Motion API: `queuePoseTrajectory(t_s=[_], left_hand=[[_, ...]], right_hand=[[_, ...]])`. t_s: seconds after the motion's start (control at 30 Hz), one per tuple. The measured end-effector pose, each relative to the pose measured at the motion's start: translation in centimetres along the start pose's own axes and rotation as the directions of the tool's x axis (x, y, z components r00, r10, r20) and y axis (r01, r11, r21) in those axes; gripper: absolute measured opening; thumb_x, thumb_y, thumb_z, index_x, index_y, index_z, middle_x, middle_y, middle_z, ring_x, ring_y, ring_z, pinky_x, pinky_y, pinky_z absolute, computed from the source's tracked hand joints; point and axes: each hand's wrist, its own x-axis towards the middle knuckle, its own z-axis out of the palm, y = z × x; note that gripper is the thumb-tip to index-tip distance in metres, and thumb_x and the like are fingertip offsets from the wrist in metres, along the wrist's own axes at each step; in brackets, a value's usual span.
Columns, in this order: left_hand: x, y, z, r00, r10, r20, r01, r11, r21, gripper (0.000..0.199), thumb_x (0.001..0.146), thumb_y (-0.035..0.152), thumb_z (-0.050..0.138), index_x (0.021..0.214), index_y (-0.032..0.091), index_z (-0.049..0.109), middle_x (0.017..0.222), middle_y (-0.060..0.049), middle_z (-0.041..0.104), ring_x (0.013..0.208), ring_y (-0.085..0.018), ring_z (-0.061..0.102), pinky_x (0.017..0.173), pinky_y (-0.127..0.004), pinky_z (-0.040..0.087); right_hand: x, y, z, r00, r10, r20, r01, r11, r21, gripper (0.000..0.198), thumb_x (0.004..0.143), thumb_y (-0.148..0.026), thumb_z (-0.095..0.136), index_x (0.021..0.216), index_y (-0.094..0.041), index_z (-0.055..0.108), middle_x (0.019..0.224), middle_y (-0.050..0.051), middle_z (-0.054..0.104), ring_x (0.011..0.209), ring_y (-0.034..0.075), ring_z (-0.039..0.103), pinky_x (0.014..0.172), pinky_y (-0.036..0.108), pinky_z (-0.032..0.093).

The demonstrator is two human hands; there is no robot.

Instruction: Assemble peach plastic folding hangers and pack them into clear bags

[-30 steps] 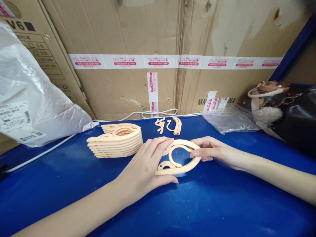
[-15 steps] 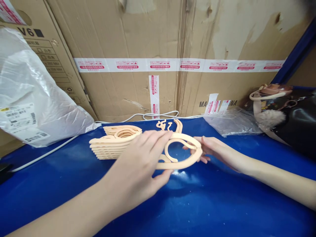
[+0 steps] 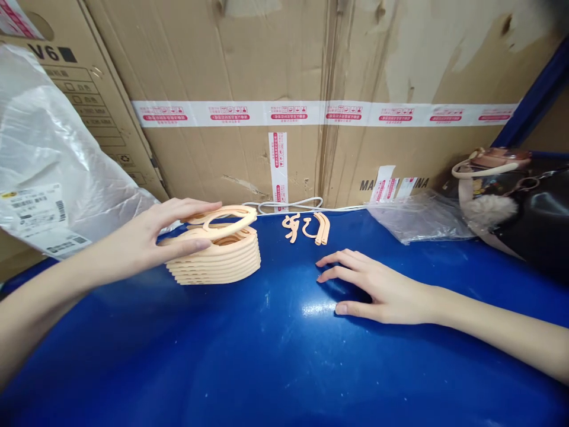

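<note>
A stack of peach-coloured folded plastic hangers (image 3: 217, 264) lies on the blue table, left of the middle. Just over its top, my left hand (image 3: 155, 234) grips another folding hanger (image 3: 242, 222) at its left end, thumb in front and fingers along the back. This hanger is slightly tilted, and I cannot tell whether it touches the stack. My right hand (image 3: 382, 287) holds nothing; its fingers are spread low over the table. Beyond it lie small loose peach hook pieces (image 3: 292, 227), a curved hook (image 3: 307, 228) and curved hanger arms (image 3: 322, 229).
Cardboard boxes (image 3: 231, 160) form a wall behind the table (image 3: 267, 356). A white plastic parcel (image 3: 57, 160) leans at the left. A white cable (image 3: 293, 204) runs along the back edge. At the right are a clear plastic bag (image 3: 418, 219) and a black bag (image 3: 537, 219).
My left hand has carried the folded hanger leftward from the middle to above the stack. My right hand has come away from the hanger and lowered towards the table with fingers apart.
</note>
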Motion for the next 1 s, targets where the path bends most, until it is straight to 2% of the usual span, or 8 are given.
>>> queuePoseTrajectory(t_s=[0.2, 0.33, 0.4, 0.5, 0.63, 0.8, 1.0], left_hand=[[0.2, -0.6, 0.6, 0.998, -0.034, 0.059, 0.041, 0.991, -0.127, 0.066, 0.078, 0.058, 0.059, 0.133, 0.023, 0.047, 0.131, -0.003, 0.057, 0.116, -0.026, 0.053, 0.1, -0.043, 0.039], [0.2, -0.2, 0.7, 0.998, -0.035, 0.045, 0.043, 0.982, -0.183, 0.066, 0.079, 0.059, 0.057, 0.133, 0.022, 0.047, 0.126, -0.003, 0.061, 0.113, -0.023, 0.056, 0.099, -0.042, 0.039], [0.3, -0.2, 0.7, 0.998, -0.045, 0.039, 0.051, 0.981, -0.188, 0.067, 0.078, 0.06, 0.056, 0.132, 0.021, 0.048, 0.125, -0.003, 0.062, 0.112, -0.023, 0.057, 0.099, -0.04, 0.04], [0.3, -0.5, 0.6, 0.994, -0.054, 0.094, 0.07, 0.98, -0.184, 0.064, 0.08, 0.055, 0.058, 0.133, 0.023, 0.046, 0.128, -0.003, 0.06, 0.115, -0.023, 0.055, 0.098, -0.038, 0.04], [0.5, -1.1, 0.5, 0.987, -0.035, 0.157, 0.061, 0.984, -0.166, 0.066, 0.079, 0.05, 0.061, 0.136, 0.022, 0.043, 0.13, -0.005, 0.058, 0.115, -0.025, 0.054, 0.099, -0.042, 0.039], [0.4, -1.1, 0.5, 0.986, -0.051, 0.159, 0.077, 0.984, -0.162, 0.063, 0.081, 0.049, 0.06, 0.136, 0.024, 0.043, 0.131, -0.004, 0.057, 0.115, -0.026, 0.054, 0.101, -0.048, 0.036], [0.3, -1.3, 0.5, 0.982, -0.054, 0.179, 0.084, 0.982, -0.167, 0.063, 0.08, 0.05, 0.06, 0.136, 0.026, 0.043, 0.133, -0.003, 0.056, 0.117, -0.025, 0.054, 0.101, -0.044, 0.038]], right_hand=[[0.0, -0.2, -0.2, 1.0, -0.013, -0.01, 0.013, 1.0, 0.003, 0.042, 0.088, -0.05, 0.055, 0.12, -0.022, 0.058, 0.131, 0.011, 0.052, 0.119, 0.026, 0.047, 0.1, 0.044, 0.037], [0.0, -0.1, -0.1, 1.0, -0.021, -0.011, 0.021, 1.0, -0.007, 0.043, 0.088, -0.049, 0.054, 0.12, -0.021, 0.058, 0.131, 0.011, 0.052, 0.118, 0.026, 0.048, 0.1, 0.044, 0.037], [-0.1, 0.0, -0.1, 1.0, -0.027, -0.014, 0.027, 1.0, -0.007, 0.043, 0.088, -0.049, 0.054, 0.12, -0.021, 0.058, 0.13, 0.012, 0.053, 0.118, 0.026, 0.048, 0.1, 0.044, 0.037], [-0.1, 0.0, -0.1, 0.999, -0.032, -0.015, 0.032, 0.999, -0.005, 0.043, 0.088, -0.049, 0.054, 0.121, -0.021, 0.058, 0.13, 0.012, 0.053, 0.118, 0.026, 0.049, 0.099, 0.045, 0.037], [-0.1, 0.1, -0.1, 0.999, -0.03, -0.012, 0.029, 0.999, -0.014, 0.043, 0.088, -0.049, 0.054, 0.12, -0.021, 0.058, 0.13, 0.012, 0.052, 0.118, 0.026, 0.048, 0.1, 0.045, 0.037], [-0.1, 0.0, -0.1, 1.0, -0.027, -0.009, 0.027, 1.0, -0.015, 0.043, 0.088, -0.049, 0.054, 0.121, -0.021, 0.058, 0.13, 0.012, 0.052, 0.118, 0.026, 0.048, 0.1, 0.044, 0.037], [-0.1, -0.1, -0.1, 0.999, -0.036, -0.016, 0.035, 0.999, -0.015, 0.042, 0.089, -0.049, 0.054, 0.12, -0.022, 0.058, 0.13, 0.012, 0.053, 0.118, 0.026, 0.049, 0.1, 0.046, 0.037]])
